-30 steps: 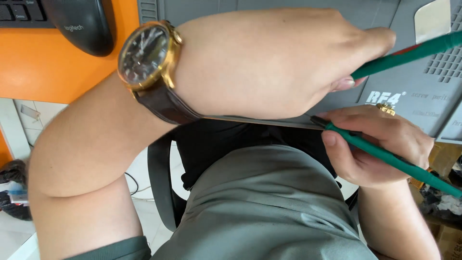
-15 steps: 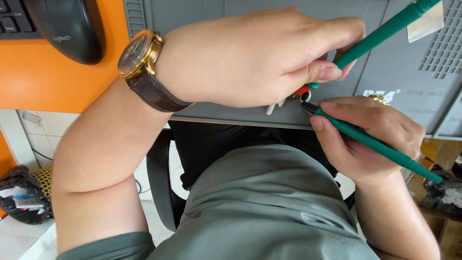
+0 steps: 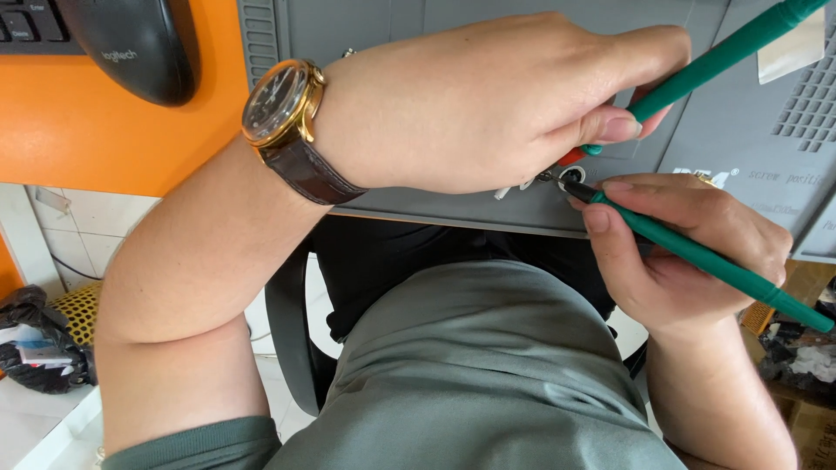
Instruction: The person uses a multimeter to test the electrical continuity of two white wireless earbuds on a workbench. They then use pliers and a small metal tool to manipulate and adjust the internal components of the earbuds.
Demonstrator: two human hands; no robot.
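My left hand (image 3: 496,104), with a gold watch on a brown strap (image 3: 279,109) at the wrist, reaches across the grey work mat (image 3: 749,130) and grips a green-handled tool (image 3: 723,57) that points down toward a small part. My right hand (image 3: 688,252) holds a second green-handled tool (image 3: 697,252) like a pen. Its dark tip touches a tiny white-and-metal part (image 3: 557,178) at the mat's near edge. Both tool tips meet there. My left fingers hide most of the small part.
A black computer mouse (image 3: 139,43) and a keyboard corner (image 3: 26,22) lie on the orange desk (image 3: 96,130) at the upper left. Below the mat are my lap in grey-green cloth (image 3: 488,374) and a black chair. Dark clutter (image 3: 35,339) sits on the floor at left.
The view has shifted so both hands sit further right. My left hand moved right over the mat, and both green tools converged tip to tip on the small part.
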